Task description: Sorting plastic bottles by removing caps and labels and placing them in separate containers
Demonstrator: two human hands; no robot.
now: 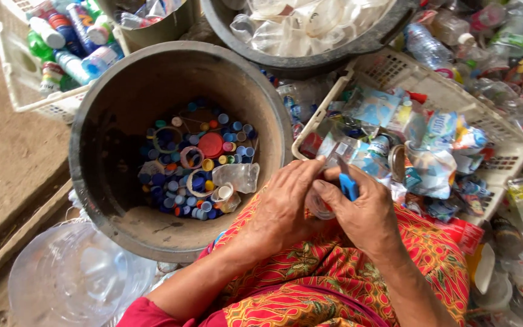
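1. Far left, your white basket point(16, 72) is packed with whole bottles point(71, 36) lying on their sides, blue, green and red labels showing. It looks stable from here.
2. Bottom left, a big clear jug point(74, 278) sits on the ground just beside the tub, touching its outer wall.
3. Now the dark tub point(101, 115): caps point(189, 163) in blue, red, pink and yellow cover the bottom, with a few loose rings and a crumpled clear scrap on top. It sits right at your knee, so a nudge could tip it and scatter the lot.
4. Your left hand point(282, 209) is curled around a small clear bottle point(319, 203), fingers closed on it, held over your lap just right of the tub.
5. Your right hand point(364, 212) is closed on a blue-handled cutter point(349, 184), thumb pressing the bottle. This is the risk: the blade works close to your left fingers, and slick plastic could let it slip into them. I can't make out the blade edge itself.
6. Up top, a second dark tub point(334, 54) holds clear plastic cups.
7. Right, the other white basket point(455, 97) is heaped with torn labels point(431, 151). They're light, and could spill over the rim.
8. Far right, loose bottles are piled up.
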